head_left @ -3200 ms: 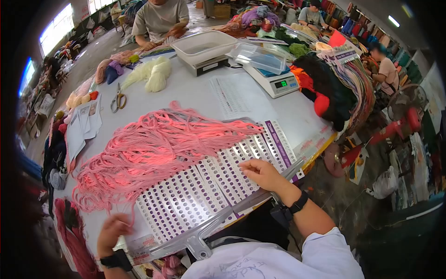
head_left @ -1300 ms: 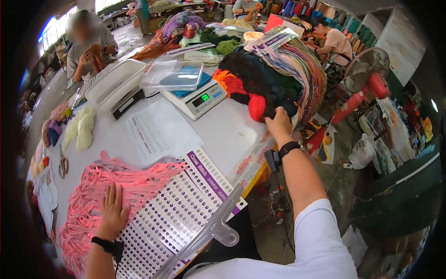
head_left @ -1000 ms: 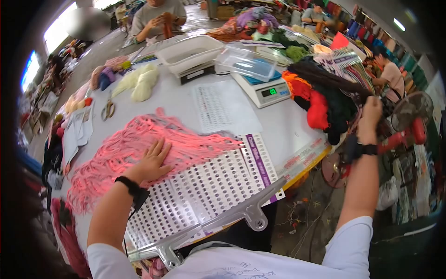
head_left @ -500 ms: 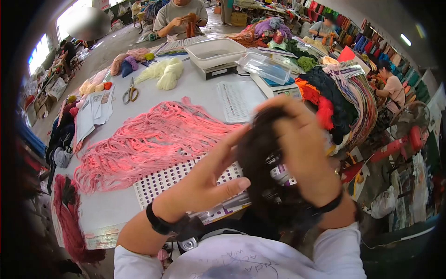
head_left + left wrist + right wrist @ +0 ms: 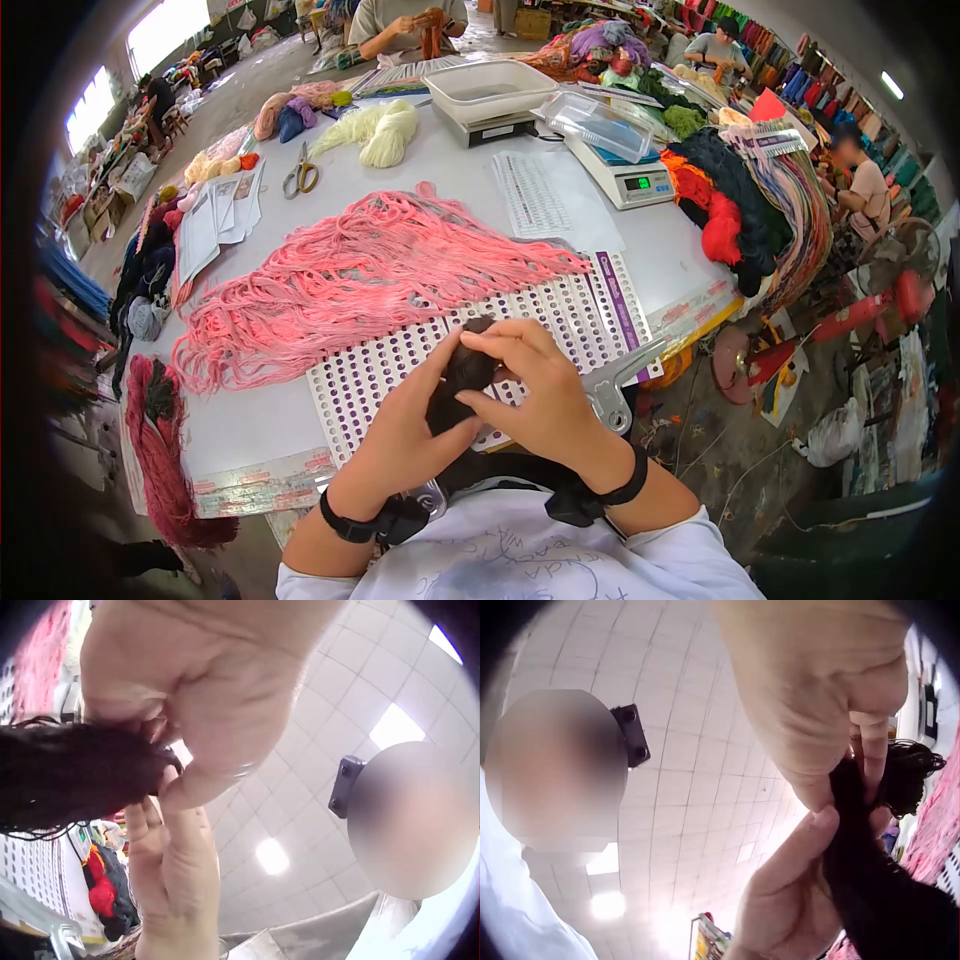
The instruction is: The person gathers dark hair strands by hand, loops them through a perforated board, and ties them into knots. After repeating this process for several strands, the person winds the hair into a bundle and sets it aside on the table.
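The right hand (image 5: 545, 388) pinches a dark yarn hank (image 5: 470, 372), the left hand (image 5: 405, 428) gripping it too, above perforated Cross Stitch cards (image 5: 560, 318) partly under pink yarn (image 5: 370, 265); keeping the hank's strands gathered evenly should avoid snags.

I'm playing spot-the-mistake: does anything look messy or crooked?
Yes: the dark red yarn droops over the table's near-left corner, and the clear tray sits crookedly on the scale, poking past its edge. The dark bundle in the fingers looks fine.
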`<move>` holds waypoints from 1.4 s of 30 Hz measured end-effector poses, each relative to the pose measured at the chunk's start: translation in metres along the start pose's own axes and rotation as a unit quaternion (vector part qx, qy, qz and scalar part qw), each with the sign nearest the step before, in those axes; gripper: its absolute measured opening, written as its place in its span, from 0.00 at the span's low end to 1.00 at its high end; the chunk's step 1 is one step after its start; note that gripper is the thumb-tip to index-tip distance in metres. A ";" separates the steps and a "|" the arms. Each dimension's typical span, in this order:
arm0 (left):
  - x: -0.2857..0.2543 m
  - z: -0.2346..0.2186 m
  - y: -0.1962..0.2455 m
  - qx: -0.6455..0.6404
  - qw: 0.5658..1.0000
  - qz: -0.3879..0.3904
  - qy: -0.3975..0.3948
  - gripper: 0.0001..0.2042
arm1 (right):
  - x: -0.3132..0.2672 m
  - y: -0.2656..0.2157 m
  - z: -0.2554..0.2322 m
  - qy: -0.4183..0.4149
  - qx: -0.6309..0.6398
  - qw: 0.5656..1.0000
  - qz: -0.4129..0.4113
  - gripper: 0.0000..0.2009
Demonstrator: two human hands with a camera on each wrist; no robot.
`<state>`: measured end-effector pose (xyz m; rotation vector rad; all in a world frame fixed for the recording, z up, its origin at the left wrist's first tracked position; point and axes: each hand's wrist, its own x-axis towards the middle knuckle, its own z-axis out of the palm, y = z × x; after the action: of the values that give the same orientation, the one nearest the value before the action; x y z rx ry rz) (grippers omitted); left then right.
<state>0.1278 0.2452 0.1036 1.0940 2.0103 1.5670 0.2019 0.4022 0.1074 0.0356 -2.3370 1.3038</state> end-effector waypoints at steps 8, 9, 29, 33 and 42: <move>-0.011 -0.016 -0.016 0.068 0.997 -0.027 0.011 0.18 | -0.031 0.018 0.008 -0.092 0.086 0.992 0.032 0.23; -0.012 -0.014 -0.017 0.069 0.997 -0.028 0.011 0.18 | -0.032 0.019 0.009 -0.088 0.059 0.994 -0.010 0.24; -0.017 -0.005 -0.022 0.128 0.991 -0.024 0.012 0.10 | -0.038 0.020 0.022 -0.087 -0.105 0.988 -0.075 0.12; -0.017 -0.009 -0.043 -0.025 0.997 -0.064 0.021 0.10 | -0.036 0.015 0.020 -0.029 -0.034 0.987 -0.153 0.12; -0.012 -0.014 -0.021 0.048 0.998 0.017 -0.031 0.12 | -0.025 0.008 0.009 -0.073 -0.015 0.997 -0.038 0.12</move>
<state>0.1183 0.2252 0.0863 1.2030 2.0550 1.4474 0.2192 0.3943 0.0872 0.2144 -2.4509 1.2682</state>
